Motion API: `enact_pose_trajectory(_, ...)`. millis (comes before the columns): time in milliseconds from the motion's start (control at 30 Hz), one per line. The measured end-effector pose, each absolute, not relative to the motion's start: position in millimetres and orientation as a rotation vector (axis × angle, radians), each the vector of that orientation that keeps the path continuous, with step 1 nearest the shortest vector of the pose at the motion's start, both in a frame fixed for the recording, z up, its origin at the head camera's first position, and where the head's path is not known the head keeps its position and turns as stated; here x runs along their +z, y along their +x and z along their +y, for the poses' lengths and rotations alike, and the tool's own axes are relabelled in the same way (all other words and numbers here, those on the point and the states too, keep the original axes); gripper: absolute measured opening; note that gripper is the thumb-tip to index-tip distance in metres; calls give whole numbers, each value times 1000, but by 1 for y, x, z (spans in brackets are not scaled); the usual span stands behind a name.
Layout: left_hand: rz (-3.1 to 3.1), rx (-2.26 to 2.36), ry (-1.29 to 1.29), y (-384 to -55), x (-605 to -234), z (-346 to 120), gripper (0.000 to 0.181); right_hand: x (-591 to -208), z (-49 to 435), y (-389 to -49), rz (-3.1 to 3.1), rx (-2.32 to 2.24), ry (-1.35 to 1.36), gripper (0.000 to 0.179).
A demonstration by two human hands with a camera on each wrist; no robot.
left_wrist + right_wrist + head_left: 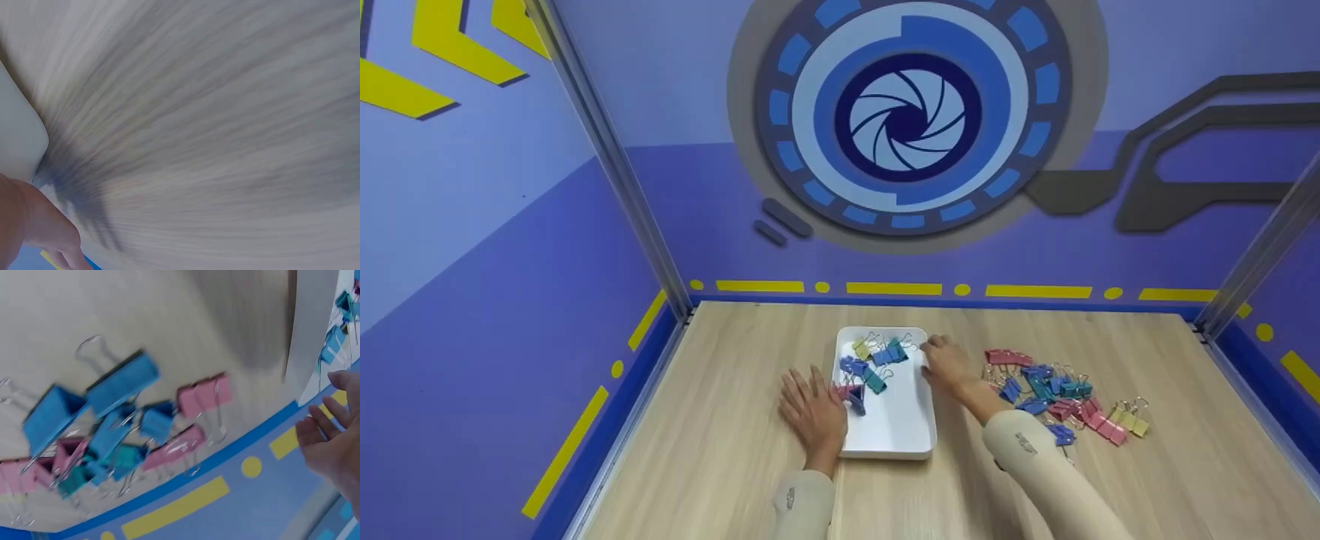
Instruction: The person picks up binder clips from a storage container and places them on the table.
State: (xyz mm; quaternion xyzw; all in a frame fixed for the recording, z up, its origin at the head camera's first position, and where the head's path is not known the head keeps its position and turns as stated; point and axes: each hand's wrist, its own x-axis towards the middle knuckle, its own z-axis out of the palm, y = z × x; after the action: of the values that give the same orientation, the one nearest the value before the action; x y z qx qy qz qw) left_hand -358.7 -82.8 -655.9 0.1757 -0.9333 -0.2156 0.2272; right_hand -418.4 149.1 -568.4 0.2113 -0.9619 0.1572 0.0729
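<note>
A white tray [896, 424] lies on the wooden table with several binder clips inside: a yellow clip [862, 349], a teal clip [875, 380], blue ones and a pink one. Along its left side rests my left hand [814, 412], its fingers extended and spread. My right hand [950, 367] is by the tray's upper right edge; in the right wrist view that hand [337, 439] has loosely bent fingers with nothing between them. Whether its fingertips touch the rim, I cannot tell. Only part of my left hand [39, 219] shows in the left wrist view, beside the tray [19, 124].
Right of the tray is a loose pile of blue, teal, pink and yellow binder clips, with a pink clip [1009, 358] at its back and a yellow clip [1130, 420] at its right. Printed panels [697, 202] and metal posts [615, 157] border the table [720, 465].
</note>
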Motion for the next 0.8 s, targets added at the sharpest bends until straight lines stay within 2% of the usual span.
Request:
enact_pose_trajectory(200,-2584,-566,476,-357,-659,-76,53,-588,115,-423,-2876,537,754,57)
enact_pose_trajectory(433,-2592,-537,464,-358,-658,-72,53,-584,93,-426,-3144,571,690,65)
enact_pose_trajectory(467,-2595,-533,468,-358,-658,-72,53,-599,93,-435,-3152,538,678,65)
enact_pose_trajectory(667,-2605,-516,489,-360,-658,-78,52,-616,84,-447,-3060,428,670,56)
enact_pose_trajectory(700,-2604,-515,491,-360,-657,-79,52,-603,81,-439,-3060,425,675,51)
enact_pose_trajectory(800,-2598,-514,494,-363,-657,-85,52,-597,75,-436,-3072,410,676,39)
